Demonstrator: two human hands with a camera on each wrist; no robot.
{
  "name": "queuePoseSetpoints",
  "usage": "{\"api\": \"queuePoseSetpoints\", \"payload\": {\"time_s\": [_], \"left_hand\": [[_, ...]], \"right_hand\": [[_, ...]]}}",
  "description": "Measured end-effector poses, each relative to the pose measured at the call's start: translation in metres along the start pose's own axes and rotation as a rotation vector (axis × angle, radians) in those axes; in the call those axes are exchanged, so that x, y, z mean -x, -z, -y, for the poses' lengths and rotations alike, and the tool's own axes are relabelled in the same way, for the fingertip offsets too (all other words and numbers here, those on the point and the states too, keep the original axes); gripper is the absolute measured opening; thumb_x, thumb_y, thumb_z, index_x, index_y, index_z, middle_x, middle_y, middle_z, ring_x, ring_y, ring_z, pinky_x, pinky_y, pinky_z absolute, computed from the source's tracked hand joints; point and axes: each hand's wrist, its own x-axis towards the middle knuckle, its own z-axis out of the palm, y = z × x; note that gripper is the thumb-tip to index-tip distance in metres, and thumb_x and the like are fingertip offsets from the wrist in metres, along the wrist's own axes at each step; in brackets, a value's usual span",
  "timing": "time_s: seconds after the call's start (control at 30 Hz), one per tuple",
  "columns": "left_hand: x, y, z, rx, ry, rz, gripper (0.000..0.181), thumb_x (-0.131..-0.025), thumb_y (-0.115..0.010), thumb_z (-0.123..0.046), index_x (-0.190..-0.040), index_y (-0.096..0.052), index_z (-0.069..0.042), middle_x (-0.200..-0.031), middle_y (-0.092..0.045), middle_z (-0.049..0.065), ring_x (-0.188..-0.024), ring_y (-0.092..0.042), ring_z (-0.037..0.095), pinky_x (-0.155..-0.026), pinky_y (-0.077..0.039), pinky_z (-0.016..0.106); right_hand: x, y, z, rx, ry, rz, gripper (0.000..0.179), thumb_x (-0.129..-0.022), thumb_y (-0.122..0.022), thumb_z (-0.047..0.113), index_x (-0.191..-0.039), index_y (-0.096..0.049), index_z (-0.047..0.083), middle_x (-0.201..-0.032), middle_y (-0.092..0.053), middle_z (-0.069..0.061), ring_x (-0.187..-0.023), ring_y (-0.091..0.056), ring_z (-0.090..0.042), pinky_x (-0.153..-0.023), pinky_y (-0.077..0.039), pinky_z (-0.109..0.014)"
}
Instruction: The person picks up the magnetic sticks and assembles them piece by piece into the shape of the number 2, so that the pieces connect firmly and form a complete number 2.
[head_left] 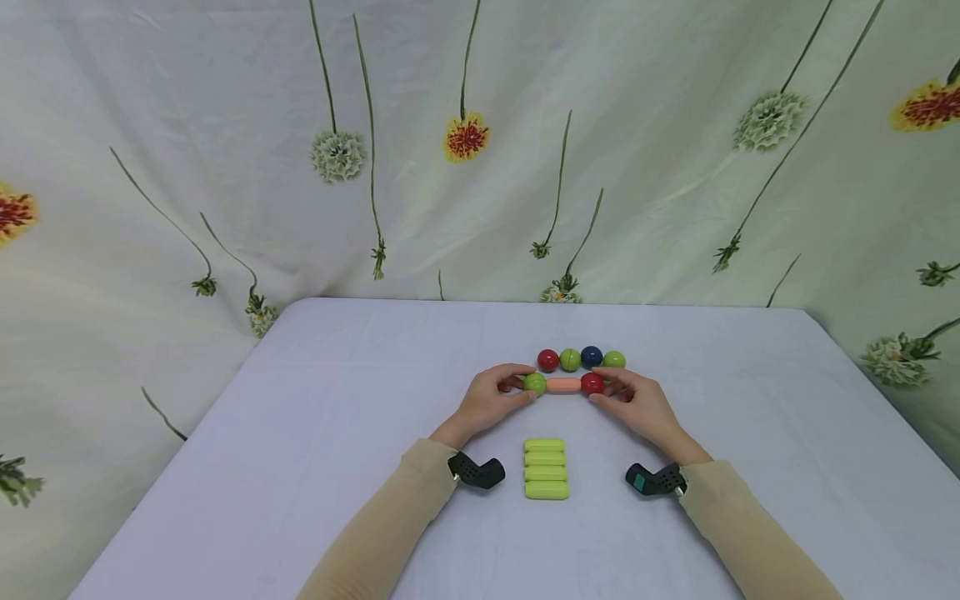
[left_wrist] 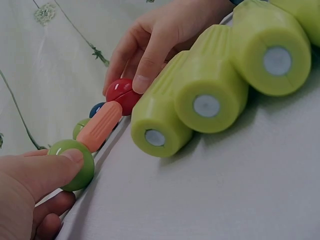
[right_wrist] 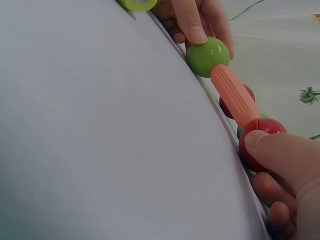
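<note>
My left hand (head_left: 491, 398) pinches a green ball (head_left: 535, 383) between thumb and fingers. Opposite it, my right hand (head_left: 637, 406) holds a red ball (head_left: 592, 383) the same way. An orange ridged rod (head_left: 564, 385) bridges the two balls, its ends meeting them, so the three form one straight piece. In the left wrist view the orange rod (left_wrist: 100, 127) runs from the green ball (left_wrist: 75, 167) up to the red ball (left_wrist: 121, 95). The right wrist view shows my thumb laid over the red ball (right_wrist: 262, 137).
Just behind the hands is a row of balls: red (head_left: 548, 360), green (head_left: 570, 360), dark blue (head_left: 592, 357) and green (head_left: 614, 359). Nearer me, several yellow-green rods (head_left: 546, 473) lie side by side; round grey discs show in their ends. A flowered cloth (head_left: 637, 167) hangs behind the white table (head_left: 360, 467).
</note>
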Motion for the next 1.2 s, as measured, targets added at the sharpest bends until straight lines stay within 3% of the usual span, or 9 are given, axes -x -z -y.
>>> {"api": "queuePoseSetpoints", "payload": {"time_s": [0.53,0.9,1.03,1.2], "left_hand": [[0.0,0.0,-0.001,-0.015,-0.006,-0.029,0.034,-0.084,-0.072,-0.017,-0.117,-0.065,-0.012,-0.102,-0.065,0.001,-0.09,-0.058,0.013,-0.078,-0.044,0.027],[0.001,-0.001,-0.002,-0.031,-0.001,-0.041,0.034,-0.084,-0.072,-0.017,-0.117,-0.065,-0.01,-0.101,-0.065,0.003,-0.088,-0.058,0.016,-0.076,-0.044,0.027],[0.001,-0.001,-0.002,-0.033,0.004,-0.04,0.035,-0.084,-0.071,-0.017,-0.118,-0.064,-0.011,-0.101,-0.065,0.003,-0.087,-0.058,0.015,-0.076,-0.045,0.027],[0.0,-0.001,-0.001,-0.038,-0.008,-0.045,0.035,-0.085,-0.071,-0.016,-0.119,-0.064,-0.011,-0.102,-0.065,0.004,-0.087,-0.058,0.015,-0.075,-0.045,0.027]], "right_hand": [[-0.001,0.001,0.001,-0.01,-0.012,-0.007,0.041,-0.083,-0.073,0.02,-0.12,-0.063,0.008,-0.087,-0.066,-0.003,-0.075,-0.057,-0.017,-0.067,-0.047,-0.031],[-0.001,0.004,0.011,-0.091,0.039,-0.122,0.032,-0.083,-0.073,0.018,-0.112,-0.066,0.006,-0.1,-0.067,-0.008,-0.077,-0.059,-0.016,-0.065,-0.047,-0.022],[-0.002,0.003,0.02,-0.132,0.05,-0.103,0.028,-0.083,-0.073,0.022,-0.107,-0.068,0.008,-0.092,-0.066,-0.004,-0.076,-0.058,-0.014,-0.066,-0.047,-0.022],[-0.001,0.0,0.035,-0.202,0.073,-0.014,0.025,-0.085,-0.072,0.023,-0.104,-0.068,0.008,-0.091,-0.065,-0.001,-0.077,-0.057,-0.015,-0.066,-0.047,-0.024]]}}
